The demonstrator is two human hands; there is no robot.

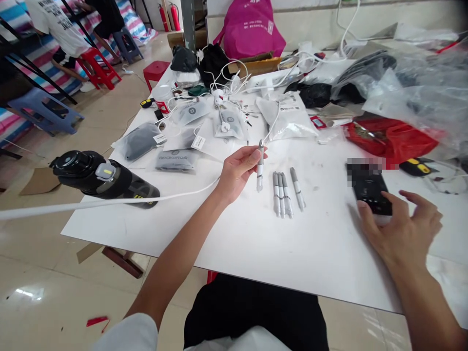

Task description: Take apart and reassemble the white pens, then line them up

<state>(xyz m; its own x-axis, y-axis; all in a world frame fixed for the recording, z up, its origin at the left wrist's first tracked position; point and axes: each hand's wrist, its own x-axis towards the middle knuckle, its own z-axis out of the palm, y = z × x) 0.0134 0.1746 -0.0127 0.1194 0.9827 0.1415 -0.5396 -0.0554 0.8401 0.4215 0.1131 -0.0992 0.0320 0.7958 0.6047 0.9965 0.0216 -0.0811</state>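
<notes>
My left hand [239, 168] pinches a slim silver pen-shaped part [260, 165], held upright just above the white table [256, 239]. Right of it, several like silver parts [287, 192] lie side by side on the tabletop. My right hand [402, 226] rests at the table's right side, thumb on the edge of a black phone [369, 190], the other fingers spread and lifted. A white cable [109, 201] runs from the left edge toward my left wrist.
A black bottle [102, 178] lies at the table's left edge. Grey packets [175, 158], white cables and bags crowd the far half. A red bag [393, 139] and clear plastic sit at right. A person sits on a red stool [97, 66] far left.
</notes>
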